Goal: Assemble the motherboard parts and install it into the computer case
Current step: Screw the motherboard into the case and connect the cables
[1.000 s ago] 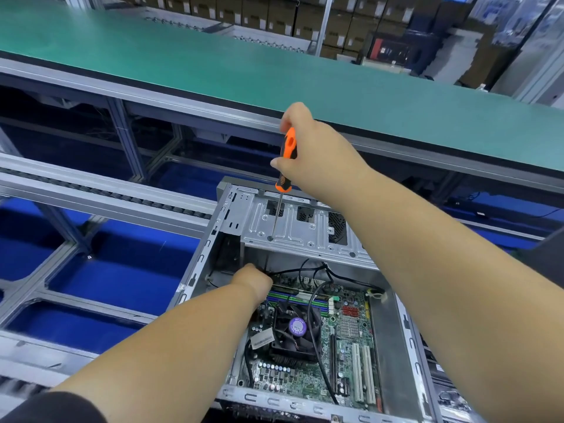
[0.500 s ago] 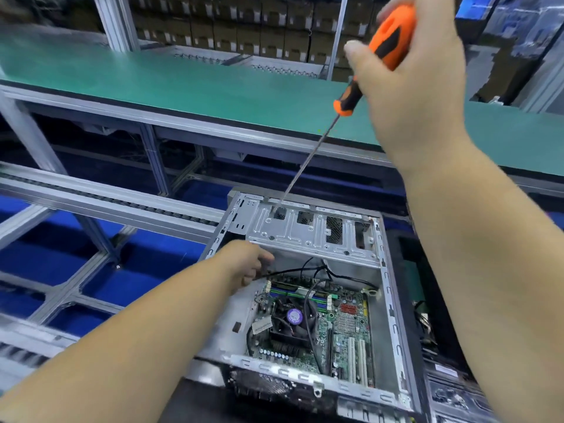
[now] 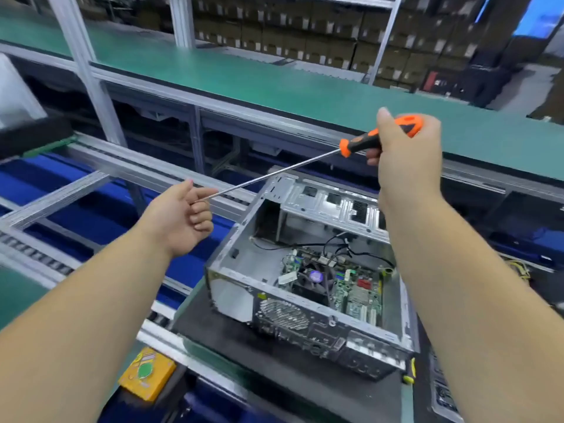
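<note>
Here, the right hand (image 3: 407, 157) grips the orange screwdriver (image 3: 378, 138) by its handle, the left hand (image 3: 180, 218) curls its fingers (image 3: 200, 213) at the shaft's tip, above the open computer case (image 3: 308, 279) holding the motherboard (image 3: 345, 285) on the bench (image 3: 213, 328).

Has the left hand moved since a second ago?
Yes. The left hand has left the computer case, rising out leftward to the screwdriver tip.
</note>
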